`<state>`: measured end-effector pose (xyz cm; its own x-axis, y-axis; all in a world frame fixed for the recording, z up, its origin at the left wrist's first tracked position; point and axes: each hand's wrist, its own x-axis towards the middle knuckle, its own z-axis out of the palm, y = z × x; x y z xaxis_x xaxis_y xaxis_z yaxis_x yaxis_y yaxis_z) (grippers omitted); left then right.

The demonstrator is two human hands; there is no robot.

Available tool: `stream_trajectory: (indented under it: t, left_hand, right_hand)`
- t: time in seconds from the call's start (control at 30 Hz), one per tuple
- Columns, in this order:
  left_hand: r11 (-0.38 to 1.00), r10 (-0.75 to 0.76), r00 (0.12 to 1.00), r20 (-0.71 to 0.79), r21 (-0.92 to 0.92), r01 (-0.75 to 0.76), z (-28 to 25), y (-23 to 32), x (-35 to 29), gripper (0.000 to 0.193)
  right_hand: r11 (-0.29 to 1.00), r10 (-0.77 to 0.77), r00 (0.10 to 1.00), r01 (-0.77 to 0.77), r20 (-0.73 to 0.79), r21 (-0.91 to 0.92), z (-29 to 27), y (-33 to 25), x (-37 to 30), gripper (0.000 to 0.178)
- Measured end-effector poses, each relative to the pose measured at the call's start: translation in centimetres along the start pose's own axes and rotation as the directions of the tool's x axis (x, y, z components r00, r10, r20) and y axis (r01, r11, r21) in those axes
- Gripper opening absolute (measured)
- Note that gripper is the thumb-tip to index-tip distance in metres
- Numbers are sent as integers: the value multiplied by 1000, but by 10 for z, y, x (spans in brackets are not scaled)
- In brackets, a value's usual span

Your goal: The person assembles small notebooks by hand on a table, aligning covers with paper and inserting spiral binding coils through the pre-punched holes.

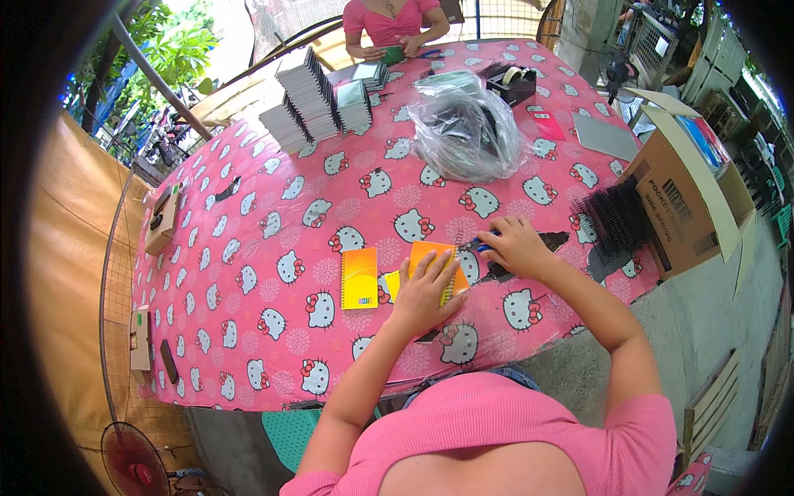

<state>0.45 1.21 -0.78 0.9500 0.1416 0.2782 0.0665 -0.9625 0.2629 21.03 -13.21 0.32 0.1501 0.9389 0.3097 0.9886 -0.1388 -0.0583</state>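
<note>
Head: orange notebook [424,247] under left hand [424,296], fingers spread
Right hand [514,248]: clamped on blue tool [486,240]
Counter [281,310]: expanse leftward, edge bodyward

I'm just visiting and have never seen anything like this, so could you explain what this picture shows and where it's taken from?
There is no machine here: a person works with two bare hands. The camera sits on their head, looking down; its wide fisheye lens bends straight edges.

The left hand lies spread over an orange notebook. The right hand has its fingers curled on a blue object, too covered to identify.

On the pink patterned tablecloth, a yellow notebook lies to the left. Further back are stacked notebooks and a clear plastic bag. To the right are black coils beside a cardboard box. Another person is across the table.
</note>
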Motion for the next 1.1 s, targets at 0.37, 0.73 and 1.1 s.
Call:
stream_trajectory:
  t: [0.37, 0.73, 1.1]
  left_hand:
    - [1000, 11, 999, -32, -15, -11, -2, 2, -1, 63]
    - [1000, 10, 999, -43, -10, -10, 0, 1, -1, 61]
    - [1000, 14, 999, -46, 2, -14, 2, 0, -1, 60]
  right_hand:
    - [983, 164, 970, -175, 181, 46, -5, -2, 8, 52]
    - [979, 194, 980, -197, 50, 60, -31, -10, 5, 43]
    - [997, 56, 997, -53, 61, -54, -27, -16, 18, 38]
